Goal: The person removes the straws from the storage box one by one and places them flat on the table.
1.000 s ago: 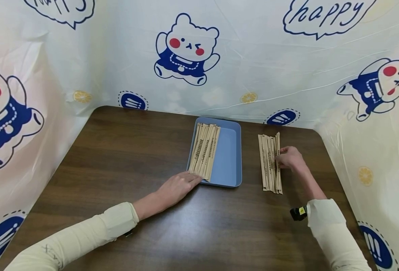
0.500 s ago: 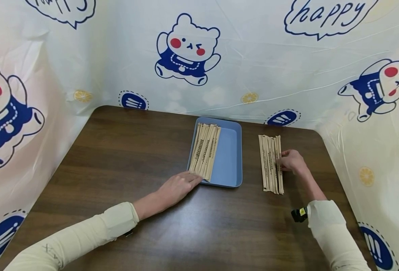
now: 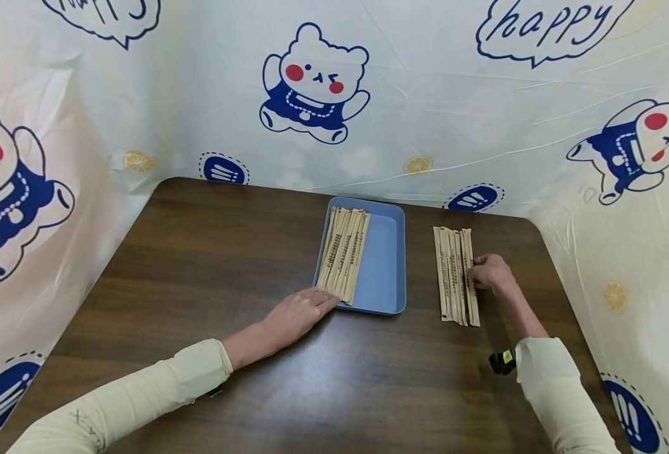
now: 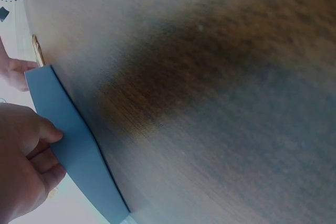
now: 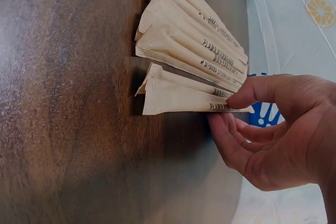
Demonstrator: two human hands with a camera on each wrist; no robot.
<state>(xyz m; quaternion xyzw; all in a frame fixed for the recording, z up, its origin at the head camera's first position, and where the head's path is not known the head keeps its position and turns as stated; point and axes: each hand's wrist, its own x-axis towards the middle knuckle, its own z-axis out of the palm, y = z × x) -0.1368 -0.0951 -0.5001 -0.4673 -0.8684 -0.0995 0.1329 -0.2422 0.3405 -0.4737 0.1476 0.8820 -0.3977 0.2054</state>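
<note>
The shallow blue tray lies at the middle back, with several paper-wrapped straws side by side along its left part. My left hand holds the tray's near-left corner; the left wrist view shows its fingertips on the outer wall. Right of the tray, another row of paper-wrapped straws lies on the table. My right hand pinches the rightmost wrapped straws of that row between thumb and fingers. A narrow gap parts these from the others at their near ends.
The brown wooden table carries the tray and the loose row. A printed curtain hangs along its back and both sides. Strapped near the right cuff is a small black device.
My right hand has moved slightly right and toward me. The rightmost straws, upright-edged and raised at the far end earlier, now lie lower and farther right. My left hand stays put.
</note>
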